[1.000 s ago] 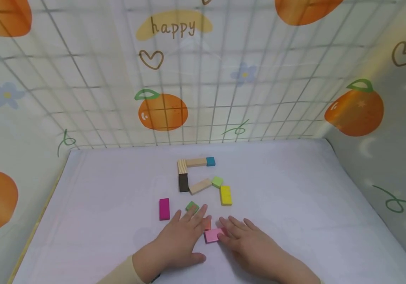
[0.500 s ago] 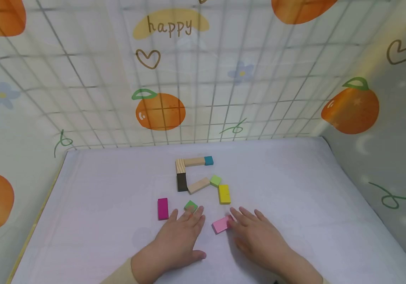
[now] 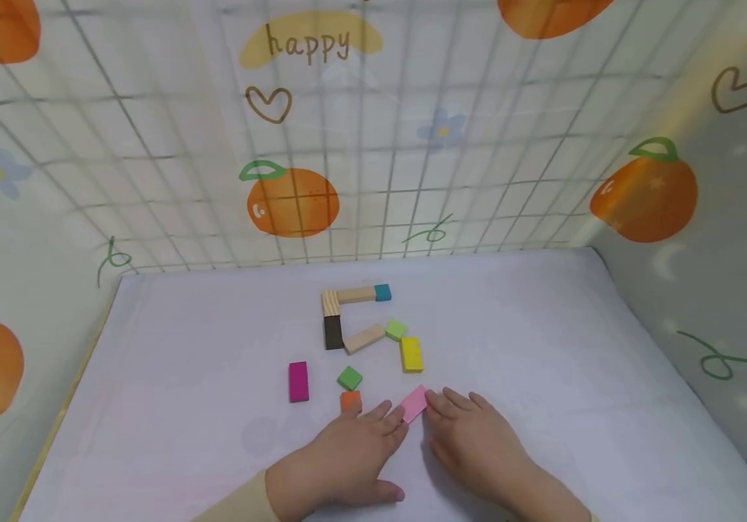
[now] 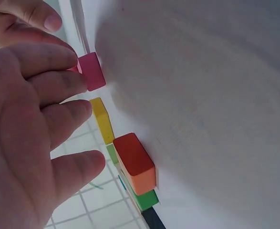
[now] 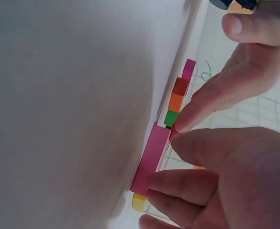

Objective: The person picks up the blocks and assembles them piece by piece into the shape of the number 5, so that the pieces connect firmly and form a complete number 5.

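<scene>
A pink block (image 3: pixel 415 404) lies aslant on the white tabletop between the two hands. My left hand (image 3: pixel 354 457), palm down with fingers extended, touches its left side. On the other side my right hand (image 3: pixel 478 449) rests its extended fingertips against the block's right end. The right wrist view shows the pink block (image 5: pixel 150 160) lying along the fingertips, and a bit of red there that I cannot identify. An orange block (image 3: pixel 351 401) sits just beyond the left hand's fingers, partly covered by them. Behind it lies a small green block (image 3: pixel 349 378).
A magenta block (image 3: pixel 298 381) lies to the left. Farther back, a yellow block (image 3: pixel 412 354), a light green block (image 3: pixel 396 330), plain wood blocks (image 3: pixel 364 338), a black block (image 3: pixel 333 332) and a blue block (image 3: pixel 383 292) form a bent row. A patterned curtain (image 3: pixel 204 145) hangs behind.
The pink block has slid away from me and rightward, and turned. My right hand moved with it. The left hand shifted right onto the block, uncovering the green block and part of the orange one.
</scene>
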Tool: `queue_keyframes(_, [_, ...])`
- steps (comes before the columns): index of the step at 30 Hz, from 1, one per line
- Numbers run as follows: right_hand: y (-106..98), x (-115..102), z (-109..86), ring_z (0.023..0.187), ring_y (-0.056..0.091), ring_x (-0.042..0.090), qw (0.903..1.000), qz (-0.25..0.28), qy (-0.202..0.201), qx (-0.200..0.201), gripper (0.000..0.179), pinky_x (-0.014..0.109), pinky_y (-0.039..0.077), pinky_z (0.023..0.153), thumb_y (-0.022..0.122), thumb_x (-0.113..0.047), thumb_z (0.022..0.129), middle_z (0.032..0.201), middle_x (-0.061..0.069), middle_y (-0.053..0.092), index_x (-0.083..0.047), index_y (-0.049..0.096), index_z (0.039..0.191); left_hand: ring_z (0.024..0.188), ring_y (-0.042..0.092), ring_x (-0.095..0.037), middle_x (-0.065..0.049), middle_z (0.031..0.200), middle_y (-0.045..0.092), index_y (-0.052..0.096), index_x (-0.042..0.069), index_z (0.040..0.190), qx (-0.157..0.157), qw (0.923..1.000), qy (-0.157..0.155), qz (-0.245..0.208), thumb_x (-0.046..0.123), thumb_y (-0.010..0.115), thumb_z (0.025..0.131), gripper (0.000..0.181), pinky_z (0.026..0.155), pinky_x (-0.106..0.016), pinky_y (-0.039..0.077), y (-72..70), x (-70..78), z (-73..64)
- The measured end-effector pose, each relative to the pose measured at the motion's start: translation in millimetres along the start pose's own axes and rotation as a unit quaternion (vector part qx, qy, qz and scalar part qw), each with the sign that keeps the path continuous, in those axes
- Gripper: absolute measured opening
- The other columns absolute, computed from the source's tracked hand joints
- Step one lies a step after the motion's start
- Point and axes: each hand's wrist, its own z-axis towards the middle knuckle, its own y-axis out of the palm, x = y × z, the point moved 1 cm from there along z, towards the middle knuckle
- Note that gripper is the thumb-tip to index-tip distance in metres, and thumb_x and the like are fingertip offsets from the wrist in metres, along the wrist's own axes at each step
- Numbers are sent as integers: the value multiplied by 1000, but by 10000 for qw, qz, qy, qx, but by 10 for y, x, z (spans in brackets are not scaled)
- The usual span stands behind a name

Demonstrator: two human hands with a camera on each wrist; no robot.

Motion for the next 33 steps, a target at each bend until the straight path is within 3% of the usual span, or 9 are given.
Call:
queue_keyframes(6, [-11, 27, 58, 128, 50, 26, 10000, 5, -18, 85, 51, 56, 38, 103, 64, -43, 84, 136, -1, 56, -14, 62, 126, 144, 25, -15, 8, 154, 28, 35, 26, 147, -74, 9996, -97, -264, 71, 54, 79, 83, 111, -53, 29, -3, -21, 44])
queue_keyframes(18, [19, 72, 76, 131, 47, 25, 9988, 405, 223, -132, 49, 56, 34, 106, 68, -43, 82, 142, 0, 50, -20, 60, 124, 145, 22, -14, 9, 156, 23, 30, 28, 148, -146, 9990, -100, -400, 71, 55, 78, 86, 111, -53, 28, 7, -20, 114])
queue_keyframes(26, [47, 96, 67, 131, 47, 24, 9991, 337, 256, -42, 57, 55, 34, 106, 69, -41, 82, 142, 0, 50, -17, 54, 131, 145, 22, -14, 8, 157, 22, 31, 26, 148, -146, 9990, -131, -394, 70, 56, 78, 86, 111, -53, 28, -5, -8, 122])
queue_keyframes(33, [40, 85, 50, 134, 44, 23, 9996, 131, 231, -112, 57, 56, 34, 106, 68, -39, 83, 143, -3, 48, -21, 54, 135, 144, 24, -14, 6, 156, 25, 34, 25, 147, -8, 9996, -122, -250, 69, 57, 78, 85, 111, -52, 30, 29, 29, 132])
